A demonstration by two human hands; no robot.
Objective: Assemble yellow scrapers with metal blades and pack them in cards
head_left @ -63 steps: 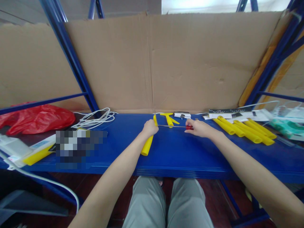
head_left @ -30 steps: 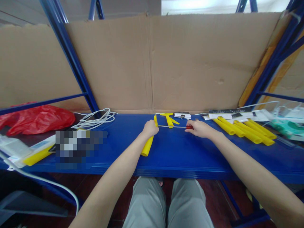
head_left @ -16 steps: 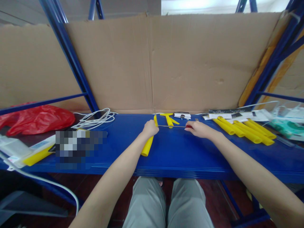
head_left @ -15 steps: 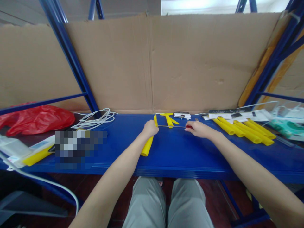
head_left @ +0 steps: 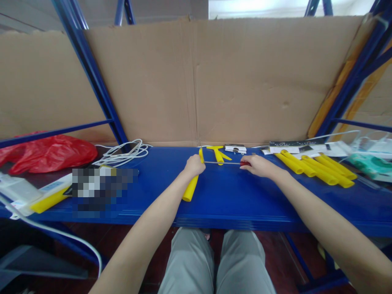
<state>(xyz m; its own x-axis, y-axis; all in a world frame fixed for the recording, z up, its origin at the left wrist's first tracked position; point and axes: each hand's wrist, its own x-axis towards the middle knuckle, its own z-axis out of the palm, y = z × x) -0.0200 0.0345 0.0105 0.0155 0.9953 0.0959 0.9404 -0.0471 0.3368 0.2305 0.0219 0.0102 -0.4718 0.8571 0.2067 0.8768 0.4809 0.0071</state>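
My left hand (head_left: pixel 194 165) is wrapped round a yellow plastic tube-shaped piece (head_left: pixel 190 189), whose round lower end and thin upper tip stick out of the fist. In my right hand (head_left: pixel 256 164) is a screwdriver (head_left: pixel 226 163) with a red handle, mostly covered by the fingers. Its thin metal shaft points left and reaches the yellow piece at my left fist; the tip is hidden there. Just behind the shaft lies a branched yellow plastic part (head_left: pixel 218 154) on the blue table (head_left: pixel 226 200).
Several yellow tubes (head_left: pixel 320 169) lie at the right, near white packaging (head_left: pixel 284 150) and a green-and-white pack (head_left: pixel 370 165). A small white card (head_left: pixel 235 148) lies at the back. At the left are a coiled white cable (head_left: pixel 131 151), a red plastic bag (head_left: pixel 58 153) and another yellow tube (head_left: pixel 50 201).
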